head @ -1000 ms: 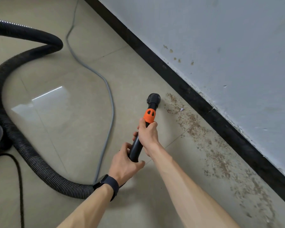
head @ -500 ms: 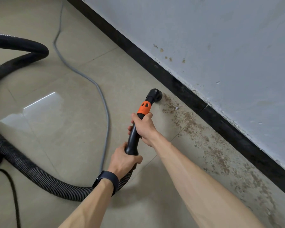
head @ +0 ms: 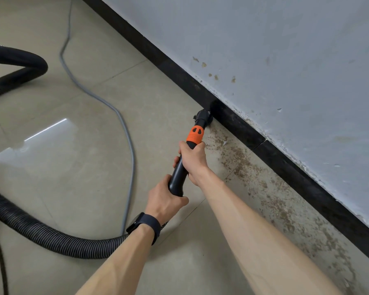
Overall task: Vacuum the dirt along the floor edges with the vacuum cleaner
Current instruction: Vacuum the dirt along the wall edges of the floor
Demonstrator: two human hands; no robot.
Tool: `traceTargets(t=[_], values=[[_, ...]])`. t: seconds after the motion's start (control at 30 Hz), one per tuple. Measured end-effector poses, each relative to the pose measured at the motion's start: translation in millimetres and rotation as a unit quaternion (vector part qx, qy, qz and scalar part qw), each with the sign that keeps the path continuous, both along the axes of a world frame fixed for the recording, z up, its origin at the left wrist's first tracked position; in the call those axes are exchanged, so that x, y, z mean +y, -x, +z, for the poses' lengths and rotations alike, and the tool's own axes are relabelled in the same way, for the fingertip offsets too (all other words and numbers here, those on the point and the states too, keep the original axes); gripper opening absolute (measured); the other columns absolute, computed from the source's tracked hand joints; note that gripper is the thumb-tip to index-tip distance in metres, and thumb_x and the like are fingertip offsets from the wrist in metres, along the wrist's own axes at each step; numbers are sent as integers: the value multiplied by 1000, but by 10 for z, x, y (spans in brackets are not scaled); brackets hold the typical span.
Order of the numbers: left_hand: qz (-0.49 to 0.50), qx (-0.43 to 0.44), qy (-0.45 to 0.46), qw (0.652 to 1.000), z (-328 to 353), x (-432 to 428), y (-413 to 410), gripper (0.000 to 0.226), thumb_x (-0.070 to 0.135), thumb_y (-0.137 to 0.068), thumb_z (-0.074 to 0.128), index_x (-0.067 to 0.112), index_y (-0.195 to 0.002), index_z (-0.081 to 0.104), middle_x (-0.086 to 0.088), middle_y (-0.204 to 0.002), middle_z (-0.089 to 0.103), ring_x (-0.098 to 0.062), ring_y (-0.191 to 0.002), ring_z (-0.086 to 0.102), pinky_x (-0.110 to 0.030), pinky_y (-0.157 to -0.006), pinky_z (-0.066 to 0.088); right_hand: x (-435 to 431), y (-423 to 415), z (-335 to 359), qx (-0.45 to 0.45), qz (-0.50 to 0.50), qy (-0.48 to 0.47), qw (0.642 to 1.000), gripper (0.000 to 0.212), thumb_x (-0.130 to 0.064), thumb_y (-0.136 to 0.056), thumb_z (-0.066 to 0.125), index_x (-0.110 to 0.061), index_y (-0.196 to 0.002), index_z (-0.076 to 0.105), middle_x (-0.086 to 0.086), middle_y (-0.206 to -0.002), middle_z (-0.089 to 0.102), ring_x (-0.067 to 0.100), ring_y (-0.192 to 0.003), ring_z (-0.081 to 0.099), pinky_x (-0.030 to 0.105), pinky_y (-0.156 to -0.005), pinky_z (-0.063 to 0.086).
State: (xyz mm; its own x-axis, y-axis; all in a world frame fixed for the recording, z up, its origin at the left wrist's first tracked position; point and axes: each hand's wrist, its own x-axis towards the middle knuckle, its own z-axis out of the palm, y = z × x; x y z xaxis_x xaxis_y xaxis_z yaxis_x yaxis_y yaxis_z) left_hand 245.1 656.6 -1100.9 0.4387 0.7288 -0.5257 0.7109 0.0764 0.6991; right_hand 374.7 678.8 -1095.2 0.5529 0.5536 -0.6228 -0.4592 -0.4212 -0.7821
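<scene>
Wrapped right grip (head: 193, 159) round vacuum wand (head: 178, 174) below orange collar (head: 195, 135) for steering; clenched left grip (head: 165, 202) round rear end for support. Placed brush nozzle (head: 202, 118) against black skirting (head: 243, 129), at far end of dirt (head: 243, 167) band, to reach edge grit.

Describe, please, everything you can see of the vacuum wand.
The wand is a black, plastic-looking tube with an orange collar bearing two dark slots and a round black nozzle. It slants forward and down, the nozzle at the floor edge, seemingly against the black baseboard, at the far end of the dirt. The right hand holds it just below the collar; the left hand holds its lower end, where the ribbed hose joins.
</scene>
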Motion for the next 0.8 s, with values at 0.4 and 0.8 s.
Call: traceTargets(t=[0.4, 0.8], values=[[-101, 44, -102, 989, -68, -18, 85, 33, 20, -70, 71, 26, -92, 48, 1, -80, 61, -19, -67, 59, -34, -58, 51, -167, 6, -74, 71, -97, -54, 991, 24, -6, -89, 59, -15, -102, 42, 3, -71, 49, 17, -44, 50, 34, -53, 50], [-252, 174, -123, 944, 60, -403, 1015, 36, 41, -82, 63, 26, -98, 36, 6, -85, 52, -21, -71, 58, -33, -59, 45, -656, 963, -152, 152, -138, -42, 978, 19, -7, -81, 58, -16, -93, 47, 0, -63, 49, 19, -43, 43, 29, -50, 44]])
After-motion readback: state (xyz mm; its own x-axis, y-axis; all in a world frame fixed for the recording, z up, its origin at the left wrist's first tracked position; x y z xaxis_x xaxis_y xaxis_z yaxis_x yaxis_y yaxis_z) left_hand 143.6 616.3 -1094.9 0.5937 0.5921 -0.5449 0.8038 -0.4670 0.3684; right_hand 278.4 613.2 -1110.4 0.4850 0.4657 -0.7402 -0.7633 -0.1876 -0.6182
